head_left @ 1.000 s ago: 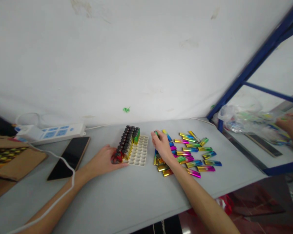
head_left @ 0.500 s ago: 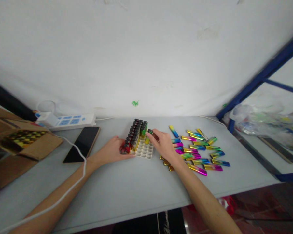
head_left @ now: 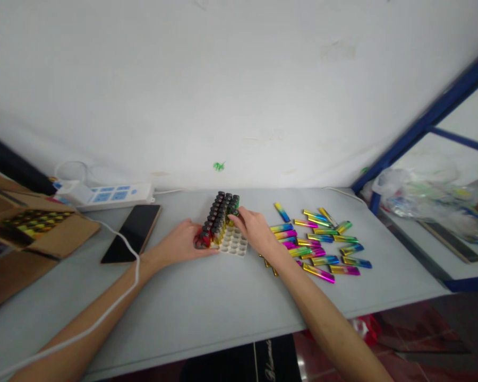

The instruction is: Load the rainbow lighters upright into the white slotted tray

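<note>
A white tray (head_left: pixel 234 245) with round cells stands in the middle of the table. Rows of lighters (head_left: pixel 219 212) with black tops stand upright in its left and back cells, while cells at the front right are bare. My left hand (head_left: pixel 187 241) is curled around the tray's front left corner, by red lighters (head_left: pixel 201 240). With thumb and fingers pinched, my right hand (head_left: pixel 255 228) holds a lighter at the edge of the filled rows; the fingers mostly hide it. Shiny rainbow-coloured lighters (head_left: pixel 318 272) lie loosely spread to the right of my right hand.
To the left are a black phone (head_left: pixel 132 233), a white power strip (head_left: pixel 115 195) and an open cardboard box (head_left: pixel 71 233) of yellow, black-topped items. A white cable (head_left: pixel 137 276) crosses over my left forearm. Plastic bags (head_left: pixel 418 196) lie beyond the blue frame (head_left: pixel 406 132).
My right hand has moved slightly left and lowered the lighter into the tray beside the filled rows. My left hand stays at the tray's corner. The whole view has shifted slightly.
</note>
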{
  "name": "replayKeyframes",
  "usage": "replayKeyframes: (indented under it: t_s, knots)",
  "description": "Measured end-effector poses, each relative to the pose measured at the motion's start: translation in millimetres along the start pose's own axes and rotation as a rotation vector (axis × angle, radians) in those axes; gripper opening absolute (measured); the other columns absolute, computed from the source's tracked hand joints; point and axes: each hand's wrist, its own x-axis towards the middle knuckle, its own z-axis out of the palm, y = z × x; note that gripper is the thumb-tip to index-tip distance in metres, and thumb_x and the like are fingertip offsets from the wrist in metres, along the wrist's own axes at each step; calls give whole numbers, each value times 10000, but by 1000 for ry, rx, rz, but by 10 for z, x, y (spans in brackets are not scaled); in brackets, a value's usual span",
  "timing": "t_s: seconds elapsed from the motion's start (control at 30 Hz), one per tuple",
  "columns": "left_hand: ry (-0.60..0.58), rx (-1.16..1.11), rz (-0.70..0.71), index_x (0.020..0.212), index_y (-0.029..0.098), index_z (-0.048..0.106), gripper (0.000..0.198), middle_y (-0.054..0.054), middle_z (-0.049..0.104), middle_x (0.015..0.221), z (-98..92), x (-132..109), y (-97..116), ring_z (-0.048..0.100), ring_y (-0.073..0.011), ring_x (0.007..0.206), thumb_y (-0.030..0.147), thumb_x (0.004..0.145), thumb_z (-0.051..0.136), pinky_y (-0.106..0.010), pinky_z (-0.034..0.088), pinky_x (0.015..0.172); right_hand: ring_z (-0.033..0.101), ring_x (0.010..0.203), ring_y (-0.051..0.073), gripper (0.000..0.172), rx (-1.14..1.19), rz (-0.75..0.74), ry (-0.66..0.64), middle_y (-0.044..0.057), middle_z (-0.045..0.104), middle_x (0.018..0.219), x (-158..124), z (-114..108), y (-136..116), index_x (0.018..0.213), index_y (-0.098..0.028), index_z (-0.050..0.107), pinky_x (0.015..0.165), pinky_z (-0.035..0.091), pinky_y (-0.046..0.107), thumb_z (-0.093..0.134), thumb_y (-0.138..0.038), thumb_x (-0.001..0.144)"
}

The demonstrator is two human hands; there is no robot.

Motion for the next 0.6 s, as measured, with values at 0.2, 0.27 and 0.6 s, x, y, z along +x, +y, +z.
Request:
replayKeyframes:
  t_s: [0.2,0.27,0.6]
  knots:
    - [6,-9,-4,666,274,570,595,-47,702,699,33,5,-48,656,-282,767,826,785,756,-369,481,753,727,840,245,191,-77,-9,-34,66,755,896,-8,-25,3,1043,-250,637,760,431,310,630,-372,1189]
    - [-2,-12,-7,671,275,563,593,-49,709,711,32,3,-41,654,-281,772,827,785,748,-370,476,754,728,868,251,189,-156,-7,-57,99,771,981,11,-14,-25,1089,-234,661,766,442,317,630,-390,1190]
    - [18,-26,-9,660,261,612,590,-48,714,687,12,-8,-10,668,-286,766,813,778,784,-374,519,762,682,863,210,173,-89,-43,-120,63,735,980,-110,-190,129,1059,-201,764,841,503,321,744,-359,1128]
